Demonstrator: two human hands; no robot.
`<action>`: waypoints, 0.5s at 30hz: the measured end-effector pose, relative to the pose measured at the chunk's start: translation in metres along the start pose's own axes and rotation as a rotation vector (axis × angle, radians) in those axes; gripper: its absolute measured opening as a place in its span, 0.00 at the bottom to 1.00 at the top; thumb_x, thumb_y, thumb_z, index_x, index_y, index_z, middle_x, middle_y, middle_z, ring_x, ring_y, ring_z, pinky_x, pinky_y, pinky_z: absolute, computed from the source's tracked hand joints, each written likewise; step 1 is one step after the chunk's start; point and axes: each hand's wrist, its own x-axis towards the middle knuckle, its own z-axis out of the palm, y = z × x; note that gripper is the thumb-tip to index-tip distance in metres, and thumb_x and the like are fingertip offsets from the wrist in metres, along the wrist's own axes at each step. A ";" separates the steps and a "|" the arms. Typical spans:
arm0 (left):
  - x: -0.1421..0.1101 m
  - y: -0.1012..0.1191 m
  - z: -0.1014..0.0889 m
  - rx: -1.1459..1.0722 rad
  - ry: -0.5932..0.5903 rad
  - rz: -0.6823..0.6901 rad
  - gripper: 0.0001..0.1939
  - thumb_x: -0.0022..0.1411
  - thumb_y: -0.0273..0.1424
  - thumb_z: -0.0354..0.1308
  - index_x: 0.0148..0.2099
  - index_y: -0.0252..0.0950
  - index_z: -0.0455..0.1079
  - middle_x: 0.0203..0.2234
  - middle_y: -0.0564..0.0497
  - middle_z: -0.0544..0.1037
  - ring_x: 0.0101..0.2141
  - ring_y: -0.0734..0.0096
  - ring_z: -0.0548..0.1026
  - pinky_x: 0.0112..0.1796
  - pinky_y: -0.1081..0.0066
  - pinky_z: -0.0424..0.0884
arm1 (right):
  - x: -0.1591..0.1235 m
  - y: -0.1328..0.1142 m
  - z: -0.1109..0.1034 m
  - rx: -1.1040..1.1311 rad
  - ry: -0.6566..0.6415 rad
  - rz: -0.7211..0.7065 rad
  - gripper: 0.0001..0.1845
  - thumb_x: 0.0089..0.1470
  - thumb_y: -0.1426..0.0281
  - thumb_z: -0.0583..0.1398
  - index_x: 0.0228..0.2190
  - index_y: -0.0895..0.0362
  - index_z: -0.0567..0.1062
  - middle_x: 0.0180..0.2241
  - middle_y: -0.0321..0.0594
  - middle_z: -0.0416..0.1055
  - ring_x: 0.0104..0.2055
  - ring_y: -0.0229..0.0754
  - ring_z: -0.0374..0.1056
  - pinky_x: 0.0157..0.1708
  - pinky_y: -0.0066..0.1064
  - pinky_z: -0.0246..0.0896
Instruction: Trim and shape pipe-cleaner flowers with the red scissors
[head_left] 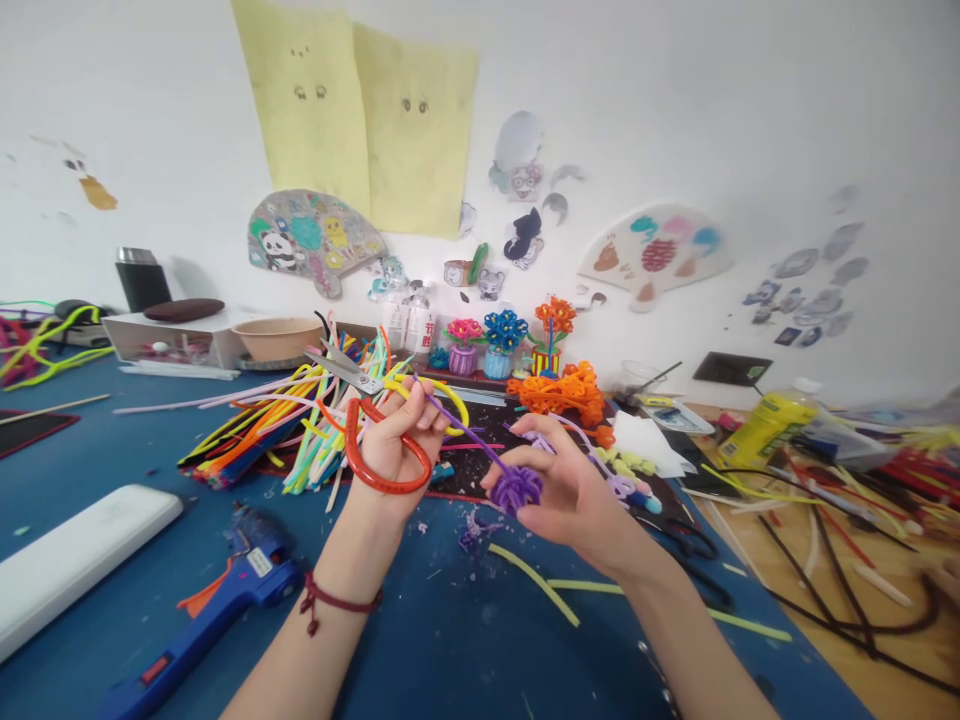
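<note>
1. Head view, centre of the frame: the left hand [401, 425] carries scissors [367, 383], a red handle loop hanging round it, while its fingertips pinch a purple stem [466, 431].
2. Right of centre, the right hand [581, 490] holds a fuzzy purple flower [517, 490] between thumb and fingers; the stem runs from the flower up to the left hand.
3. Just below the flower, purple scraps [474, 530] lie on the blue tabletop [450, 650].
4. Lower left: a blue glue gun [259, 580].
5. Left of centre, behind the scissors: a bundle of colourful pipe cleaners [259, 425].
</note>
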 end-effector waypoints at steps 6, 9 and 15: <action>0.001 -0.010 -0.005 0.005 0.051 -0.004 0.07 0.52 0.18 0.59 0.29 0.33 0.66 0.20 0.56 0.68 0.18 0.84 0.59 0.23 0.79 0.61 | -0.002 -0.002 0.002 -0.095 0.046 -0.117 0.27 0.50 0.77 0.65 0.47 0.49 0.61 0.40 0.37 0.72 0.40 0.37 0.69 0.37 0.28 0.63; 0.000 -0.018 -0.007 0.014 0.080 -0.027 0.08 0.51 0.18 0.61 0.28 0.33 0.66 0.19 0.57 0.67 0.18 0.85 0.58 0.22 0.79 0.60 | -0.003 -0.001 0.003 -0.102 0.057 -0.173 0.26 0.49 0.76 0.66 0.46 0.48 0.62 0.40 0.37 0.71 0.41 0.38 0.69 0.38 0.30 0.64; -0.006 -0.036 -0.009 0.041 0.151 -0.121 0.10 0.48 0.17 0.62 0.28 0.33 0.64 0.19 0.57 0.67 0.17 0.84 0.58 0.20 0.79 0.58 | -0.005 -0.003 0.008 -0.072 0.077 -0.183 0.26 0.49 0.76 0.65 0.45 0.48 0.60 0.40 0.38 0.73 0.41 0.39 0.70 0.40 0.32 0.64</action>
